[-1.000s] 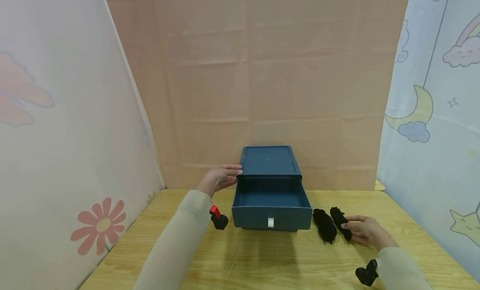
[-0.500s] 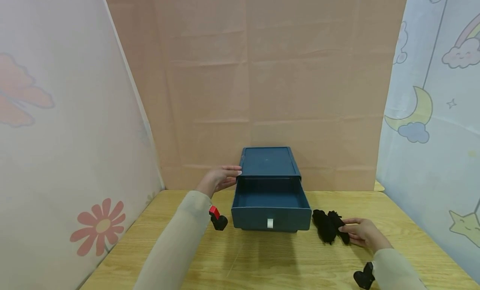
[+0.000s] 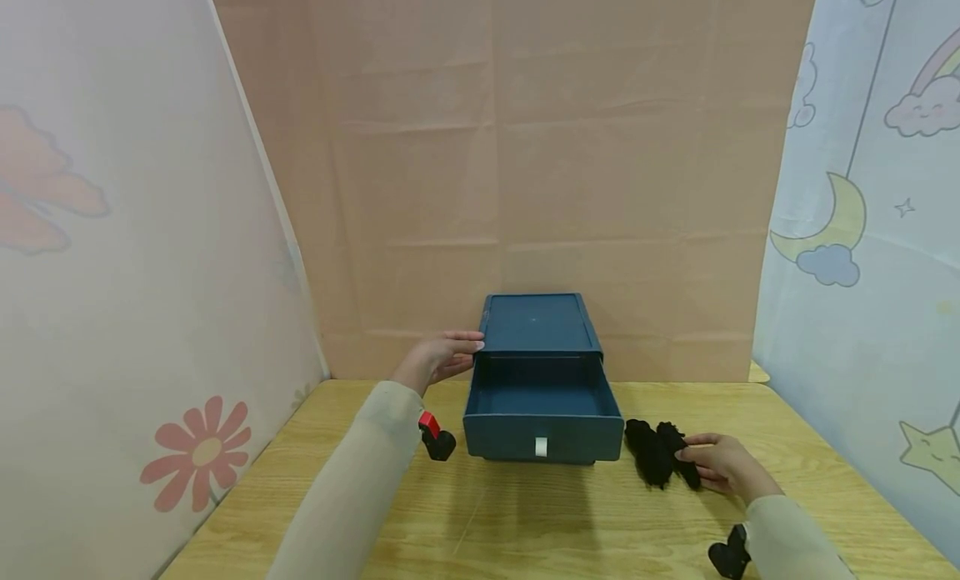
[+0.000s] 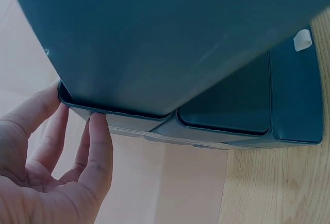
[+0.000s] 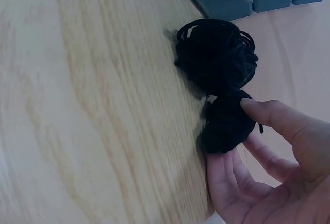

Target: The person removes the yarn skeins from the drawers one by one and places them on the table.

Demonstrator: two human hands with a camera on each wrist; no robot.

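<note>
A dark blue drawer cabinet [image 3: 540, 322] stands on the table, its top drawer [image 3: 502, 438] pulled out and bare inside. My left hand [image 3: 438, 357] rests fingertips against the cabinet's upper left edge; in the left wrist view, thumb and fingers touch the casing beside the pulled-out drawer. To the right of the cabinet lie two bundles of black yarn. My right hand [image 3: 726, 465] holds the right-hand yarn bundle [image 5: 229, 123] between thumb and fingers, low at the tabletop. The other yarn bundle [image 5: 214, 54] lies against it, on the cabinet's side.
The wooden table [image 3: 300, 497] has a brown paper backdrop [image 3: 420, 188] behind it and printed panels at both sides. Lower shut drawers show in the left wrist view, one with a white pull tab [image 4: 302, 40]. Another white tab [image 3: 542, 447] is on the open drawer's front.
My right hand has shifted slightly left, bringing the held yarn bundle against the other one. Over the last half second it has hardly moved. My left hand stays at the cabinet.
</note>
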